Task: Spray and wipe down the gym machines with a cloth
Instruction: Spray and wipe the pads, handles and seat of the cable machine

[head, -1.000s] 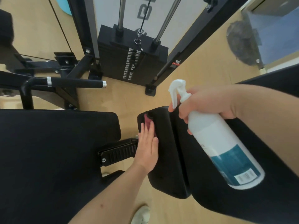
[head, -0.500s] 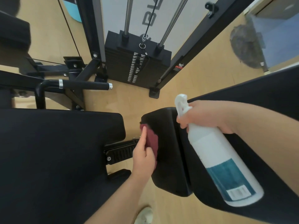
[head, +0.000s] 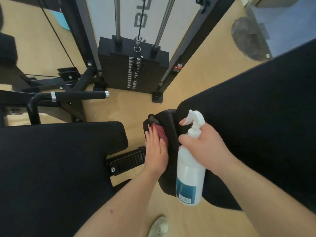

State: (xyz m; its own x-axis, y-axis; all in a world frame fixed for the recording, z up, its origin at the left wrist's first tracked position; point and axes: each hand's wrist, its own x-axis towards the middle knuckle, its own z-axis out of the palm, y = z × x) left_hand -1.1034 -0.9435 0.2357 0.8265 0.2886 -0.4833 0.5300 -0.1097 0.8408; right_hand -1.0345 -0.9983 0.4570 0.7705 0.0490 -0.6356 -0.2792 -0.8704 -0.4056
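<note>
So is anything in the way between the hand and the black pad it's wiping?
Only the red cloth, and that belongs there: the left hand presses it flat against the pad. The spray bottle in the right hand hangs off to the right, not in between.

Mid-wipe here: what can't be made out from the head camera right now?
Head view:
Most of the cloth: covered by the left hand.
Label on the spray bottle: print too small to read.
The pad under the cloth: wet or dry unclear.
The panel lettering: cut off by the top edge.
</note>
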